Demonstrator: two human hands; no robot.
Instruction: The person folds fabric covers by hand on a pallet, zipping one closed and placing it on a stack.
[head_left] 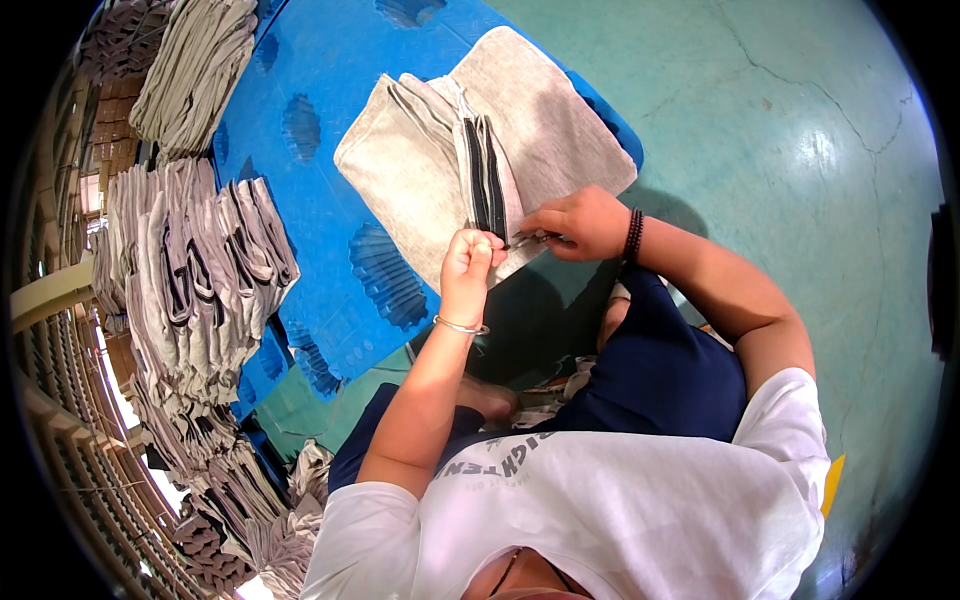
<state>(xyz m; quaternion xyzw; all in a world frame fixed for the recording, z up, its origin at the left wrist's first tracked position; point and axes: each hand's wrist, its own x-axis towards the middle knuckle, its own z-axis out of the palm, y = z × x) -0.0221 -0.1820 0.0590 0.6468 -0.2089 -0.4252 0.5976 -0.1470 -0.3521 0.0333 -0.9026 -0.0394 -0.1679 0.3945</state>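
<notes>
A light grey-beige fabric piece (545, 110) lies spread over the end of a blue plastic pallet, its near edge hanging toward my lap. Down its middle run gathered folds with black strips (487, 175). My left hand (470, 262) pinches the lower ends of these strips between thumb and fingers. Close on its right, my right hand (582, 225) is curled with the index finger reaching to the fabric by the strips. Something small and dark shows under its fingers, too little to name.
The blue pallet (330, 170) has ribbed recesses. Stacks of folded grey fabric pieces (190, 270) with dark edges line the left, with another stack (195, 75) farther off. Loose cloth (310, 468) lies at the lower left. Green floor (760, 190) with cracks extends right.
</notes>
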